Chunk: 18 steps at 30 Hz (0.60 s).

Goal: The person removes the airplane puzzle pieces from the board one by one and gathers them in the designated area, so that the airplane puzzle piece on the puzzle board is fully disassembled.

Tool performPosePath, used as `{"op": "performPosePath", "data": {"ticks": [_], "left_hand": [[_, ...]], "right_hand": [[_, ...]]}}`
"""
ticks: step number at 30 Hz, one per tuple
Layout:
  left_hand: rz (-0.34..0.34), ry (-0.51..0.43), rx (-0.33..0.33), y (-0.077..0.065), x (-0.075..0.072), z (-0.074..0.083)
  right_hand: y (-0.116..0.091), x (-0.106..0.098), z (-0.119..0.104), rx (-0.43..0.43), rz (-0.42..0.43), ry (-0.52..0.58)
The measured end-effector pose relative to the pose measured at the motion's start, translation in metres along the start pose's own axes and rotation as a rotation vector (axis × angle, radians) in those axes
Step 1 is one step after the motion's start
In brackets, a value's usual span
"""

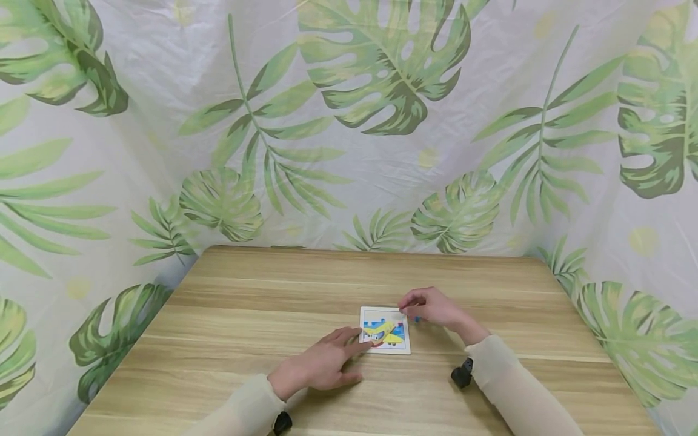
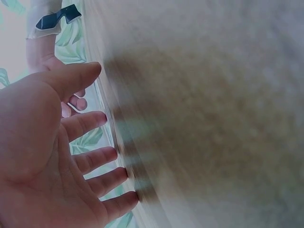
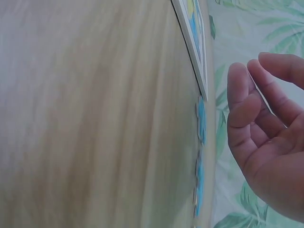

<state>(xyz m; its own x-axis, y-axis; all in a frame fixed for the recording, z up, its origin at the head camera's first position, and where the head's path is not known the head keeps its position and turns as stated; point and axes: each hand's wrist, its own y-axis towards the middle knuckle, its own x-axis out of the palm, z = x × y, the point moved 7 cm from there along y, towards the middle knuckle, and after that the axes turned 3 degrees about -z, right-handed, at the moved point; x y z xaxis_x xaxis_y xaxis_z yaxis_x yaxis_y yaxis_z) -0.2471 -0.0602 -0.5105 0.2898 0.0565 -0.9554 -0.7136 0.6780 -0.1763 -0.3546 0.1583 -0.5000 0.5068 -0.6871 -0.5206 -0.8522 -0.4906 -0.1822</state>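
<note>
A small square jigsaw puzzle (image 1: pixel 385 346) with a yellow airplane on blue lies in a white frame on the table. My left hand (image 1: pixel 326 361) rests at its left side, with fingertips on the frame's edge and the picture. In the left wrist view that hand (image 2: pixel 42 147) has its fingers spread and nothing in the palm. At the puzzle's upper right corner, my right hand (image 1: pixel 433 307) pinches a small reddish puzzle piece (image 1: pixel 402 310), mostly hidden by the fingers. The right wrist view shows the right hand (image 3: pixel 268 128) with bent fingers, raised above the tabletop.
Loose blue puzzle pieces (image 3: pixel 201 123) lie on the table beside the frame, partly under the right hand. The wood-grain table (image 1: pixel 262 303) ends at a leaf-patterned cloth (image 1: pixel 371 181) behind and at both sides.
</note>
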Motion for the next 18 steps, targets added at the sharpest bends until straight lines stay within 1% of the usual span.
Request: {"op": "performPosePath", "data": {"ticks": [12, 18], "left_hand": [[0.013, -0.012, -0.012, 0.0, 0.0, 0.0], [0.022, -0.012, -0.009, 0.0, -0.001, 0.0]], "right_hand": [[0.006, 0.017, -0.008, -0.004, -0.046, 0.039], [0.012, 0.025, -0.009, -0.025, -0.05, 0.026]]}}
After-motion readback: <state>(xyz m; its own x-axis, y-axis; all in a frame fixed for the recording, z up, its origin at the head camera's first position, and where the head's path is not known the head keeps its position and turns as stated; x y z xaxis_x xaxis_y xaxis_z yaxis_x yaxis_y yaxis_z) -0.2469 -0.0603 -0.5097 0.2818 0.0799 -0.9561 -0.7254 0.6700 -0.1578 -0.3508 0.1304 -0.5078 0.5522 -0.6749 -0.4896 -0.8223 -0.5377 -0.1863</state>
